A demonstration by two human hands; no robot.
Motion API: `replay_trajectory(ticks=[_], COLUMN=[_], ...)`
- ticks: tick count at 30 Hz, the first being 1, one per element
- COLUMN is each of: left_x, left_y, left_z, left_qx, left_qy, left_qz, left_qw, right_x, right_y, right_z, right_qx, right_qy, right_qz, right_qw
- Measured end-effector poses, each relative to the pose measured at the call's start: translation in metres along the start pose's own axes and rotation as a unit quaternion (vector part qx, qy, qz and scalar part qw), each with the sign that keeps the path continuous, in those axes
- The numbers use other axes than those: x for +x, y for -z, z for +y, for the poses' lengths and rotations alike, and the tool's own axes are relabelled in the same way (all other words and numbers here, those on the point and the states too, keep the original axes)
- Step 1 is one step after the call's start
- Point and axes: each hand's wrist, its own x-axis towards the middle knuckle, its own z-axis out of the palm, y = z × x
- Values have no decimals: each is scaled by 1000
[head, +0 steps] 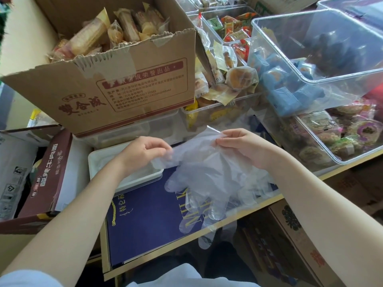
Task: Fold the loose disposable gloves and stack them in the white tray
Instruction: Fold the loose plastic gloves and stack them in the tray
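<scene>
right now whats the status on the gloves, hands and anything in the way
Left hand and right hand both pinch the clear glove, unfolded, fingers dangling. White tray sits under left wrist. Nothing blocking it.

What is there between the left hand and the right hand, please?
In the head view, a clear disposable glove spans the gap: the left hand pinches one edge, the right hand the other.

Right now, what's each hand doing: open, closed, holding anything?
Left hand: pinching one edge of the clear disposable glove.
Right hand: pinching the glove's other edge, holding it above the table.
</scene>
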Motion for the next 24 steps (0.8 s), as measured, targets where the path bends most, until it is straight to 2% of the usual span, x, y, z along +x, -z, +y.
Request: replay_trajectory(ticks=[4, 6, 10, 13, 17, 19, 22, 24], left_x=[13, 19, 21, 19, 20, 21, 25, 28], left_y=[-21, -36, -47, -47, -45, -46, -44, -41], left_z=[27, 36, 32, 26, 16, 9, -5, -15], left_qx=[142, 181, 92, 30, -21, -30, -35, -32], left_qy=[1, -31, -86, -67, -46, -36, -15, 11], left_qz=[-50, -33, 29, 57, 109, 144, 210, 260], left_qw=[989, 982, 992, 996, 993, 988, 977, 965], right_x=[5, 7, 9, 7, 6, 8, 14, 17], right_y=[-12, -17, -12, -1, 2, -3, -13, -18], right_z=[-2, -5, -4, 7, 34, 48, 66, 81], right_qx=[-43, -47, -24, 80, 238, 238, 137, 83], right_qy=[-4, 3, 2, 17, 36, -3, -77, -94], right_qz=[-12, -22, -35, -66, -133, -173, -115, -95], right_qw=[999, 999, 999, 994, 961, 956, 981, 988])
